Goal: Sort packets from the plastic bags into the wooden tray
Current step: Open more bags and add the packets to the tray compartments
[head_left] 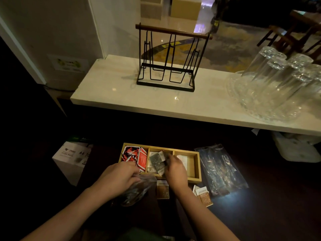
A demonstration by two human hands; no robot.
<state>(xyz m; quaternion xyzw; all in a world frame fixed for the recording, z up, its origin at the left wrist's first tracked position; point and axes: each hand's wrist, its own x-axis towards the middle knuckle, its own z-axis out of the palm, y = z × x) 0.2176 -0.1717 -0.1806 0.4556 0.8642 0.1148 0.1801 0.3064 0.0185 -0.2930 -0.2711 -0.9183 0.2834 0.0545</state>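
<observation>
A wooden tray (196, 179) with three compartments lies on the dark lower surface. Red packets (133, 154) fill its left compartment, grey-green packets (156, 162) the middle one, and a pale packet (183, 159) lies in the right one. My left hand (117, 178) grips a crumpled clear plastic bag (137, 190) just in front of the tray. My right hand (174, 168) reaches over the tray's front edge and pinches a packet in the middle compartment. Loose brown packets lie in front of the tray, one (163, 189) at the centre and others (203, 194) to the right.
A flat clear plastic bag (219, 169) lies right of the tray. A white A4 paper box (72, 160) stands at the left. Above, a marble counter (107, 84) carries a black wire rack (166, 61) and several upturned glasses (278, 75) on a glass tray.
</observation>
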